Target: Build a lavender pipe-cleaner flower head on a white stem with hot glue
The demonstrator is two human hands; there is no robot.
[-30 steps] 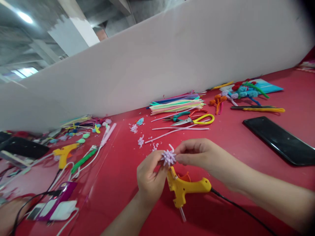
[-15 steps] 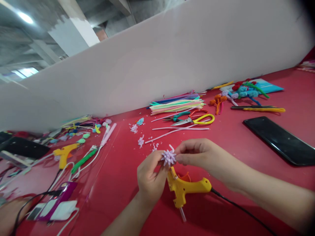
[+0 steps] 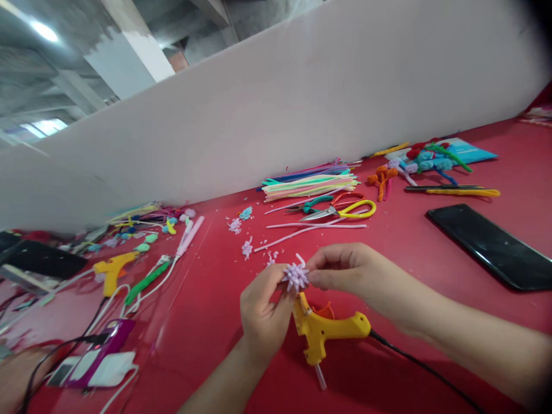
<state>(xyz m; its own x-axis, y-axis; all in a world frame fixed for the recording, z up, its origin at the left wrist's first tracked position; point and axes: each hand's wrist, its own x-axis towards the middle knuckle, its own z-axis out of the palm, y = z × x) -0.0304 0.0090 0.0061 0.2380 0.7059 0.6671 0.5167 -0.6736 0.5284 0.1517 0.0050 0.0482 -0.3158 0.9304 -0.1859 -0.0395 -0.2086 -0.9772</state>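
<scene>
Between my two hands is a small lilac pipe-cleaner flower (image 3: 295, 277) with many short pointed petals; a pale stem end sticks up behind it. My left hand (image 3: 265, 305) is closed around its left side, thumb and finger pinching it. From the right, my right hand (image 3: 340, 265) pinches at the flower's edge with thumb and forefinger. Just below lies a yellow hot glue gun (image 3: 330, 330) with an orange trigger, a clear glue stick poking out of it and a black cord. Lilac fuzz clippings (image 3: 247, 248) lie beyond my left hand.
Scissors with a yellow handle (image 3: 360, 209), pliers (image 3: 317, 203) and loose lilac pipe cleaners (image 3: 317, 226) lie ahead, before a pipe-cleaner bundle (image 3: 308, 187). A black phone (image 3: 491, 244) is at right. At left are another glue gun (image 3: 112, 273), a purple power bank (image 3: 106, 351) and another person's arm (image 3: 21, 368).
</scene>
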